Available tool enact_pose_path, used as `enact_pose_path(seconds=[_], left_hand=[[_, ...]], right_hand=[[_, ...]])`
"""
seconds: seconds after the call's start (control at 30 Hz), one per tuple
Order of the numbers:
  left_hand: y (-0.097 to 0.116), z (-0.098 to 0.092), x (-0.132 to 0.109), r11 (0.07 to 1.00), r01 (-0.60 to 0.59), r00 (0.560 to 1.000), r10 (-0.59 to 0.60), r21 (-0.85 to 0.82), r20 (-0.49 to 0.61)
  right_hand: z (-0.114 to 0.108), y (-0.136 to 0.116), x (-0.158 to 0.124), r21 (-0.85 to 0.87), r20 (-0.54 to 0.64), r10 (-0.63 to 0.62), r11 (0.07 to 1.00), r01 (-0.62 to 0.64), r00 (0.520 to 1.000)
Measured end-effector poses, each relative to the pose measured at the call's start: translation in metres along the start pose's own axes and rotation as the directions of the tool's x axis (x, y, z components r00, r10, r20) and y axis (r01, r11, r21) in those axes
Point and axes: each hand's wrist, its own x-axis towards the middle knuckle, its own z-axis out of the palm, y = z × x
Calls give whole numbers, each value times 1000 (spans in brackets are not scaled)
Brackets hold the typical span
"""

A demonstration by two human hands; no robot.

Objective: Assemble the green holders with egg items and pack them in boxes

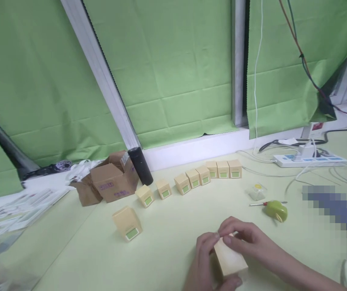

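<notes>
A small cream cardboard box [230, 258] is between both of my hands near the table's front edge. My left hand [204, 258] wraps around its left side, with the thumb at the near end. At the far end, the fingers and thumb of my right hand [240, 236] close on the box's top edge. Similar small boxes with green labels stand beyond my hands: one box [128, 223] at the left and several in a curved row, such as this box [144, 196].
Behind the row stand an open brown carton [113, 182] and a black bottle [140, 165]. To the right lie a clear small item with a yellow centre [257, 191], a screwdriver [258, 204] and a green tape dispenser-like object [276, 211]. A power strip [309, 160] with cables is farther back.
</notes>
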Motion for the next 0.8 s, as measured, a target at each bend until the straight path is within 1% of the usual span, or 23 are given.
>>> enact_pose_path(seconds=[0.1, 0.17, 0.2, 0.23, 0.27, 0.3, 0.33, 0.37, 0.4, 0.43, 0.47, 0.5, 0.53, 0.57, 0.63, 0.7, 0.73, 0.8], left_hand=[[6, -4, 0, 996, 80, 994, -82, 28, 68], [12, -10, 3, 993, 104, 989, -109, 52, 97], [14, -14, 6, 988, 129, 985, -138, 85, 105], [16, -18, 11, 978, 160, 980, -173, 135, 95], [17, -23, 17, 960, 197, 974, -214, 198, 69], [17, -29, 26, 933, 242, 965, -259, 267, 31], [16, -35, 37, 900, 288, 954, -300, 328, -15], [14, -41, 49, 868, 327, 942, -329, 373, -58], [12, -46, 61, 843, 358, 932, -351, 403, -94], [10, -51, 73, 828, 375, 925, -360, 417, -118], [8, -56, 83, 818, 387, 921, -365, 426, -137], [7, -60, 91, 812, 393, 919, -360, 432, -160], [6, -63, 96, 807, 396, 918, -350, 438, -185], [6, -66, 99, 800, 400, 916, -339, 446, -214], [8, -69, 96, 786, 412, 908, -313, 460, -279], [13, -68, 85, 785, 406, 902, -261, 468, -344], [16, -66, 79, 793, 381, 906, -217, 476, -364], [24, -58, 70, 817, 291, 929, -118, 498, -351]], right_hand=[[6, 11, 2, 118, -8, 89, 989, -88, 996], [5, 12, 4, 123, -51, 85, 989, -78, 995], [1, 9, 6, 76, -85, 60, 996, -53, 995], [-6, 4, 8, -11, -113, 24, 1000, -26, 993], [-17, -3, 10, -135, -136, -24, 991, 5, 990], [-31, -11, 12, -280, -154, -75, 960, 29, 985], [-48, -18, 12, -435, -157, -118, 900, 38, 980], [-67, -25, 11, -591, -157, -164, 806, 41, 974], [-86, -29, 9, -724, -152, -178, 690, 13, 972], [-105, -30, 5, -827, -139, -170, 561, -20, 976], [-122, -28, 1, -896, -92, -147, 443, -18, 985], [-137, -22, -5, -932, -35, -116, 362, 9, 993], [-148, -13, -10, -947, 2, -90, 319, 31, 996], [-156, -1, -15, -953, 21, -65, 299, 39, 998], [-163, 24, -20, -961, 64, -56, 266, 77, 996], [-160, 42, -22, -961, 121, -97, 239, 141, 988], [-156, 47, -21, -957, 151, -124, 231, 176, 981], [-149, 46, -20, -955, 144, -213, 226, 193, 966]])
